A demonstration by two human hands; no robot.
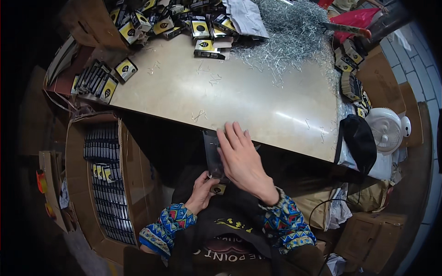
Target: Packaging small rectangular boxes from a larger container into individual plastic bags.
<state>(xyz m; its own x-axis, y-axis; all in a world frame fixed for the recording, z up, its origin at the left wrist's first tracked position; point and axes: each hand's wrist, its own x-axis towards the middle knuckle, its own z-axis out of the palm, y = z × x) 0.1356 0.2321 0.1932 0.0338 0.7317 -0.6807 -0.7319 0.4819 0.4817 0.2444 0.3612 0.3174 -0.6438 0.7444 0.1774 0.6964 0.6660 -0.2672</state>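
Near the table's front edge, my left hand is closed, thumb and fingers pinching a small yellow-and-black box close to my body. Above it my right hand is stretched out flat, its fingers together and pointing at the table. Its palm lies over a dark, shiny plastic piece that stands at the table's edge and is partly hidden by the hand. A few thin bent wires lie on the tabletop just beyond my fingertips.
A heap of silvery wire pieces covers the back of the table. Beside it lie many yellow-and-black boxes. To my left stands a carton packed with rows of boxes. A white fan and black cloth are at right.
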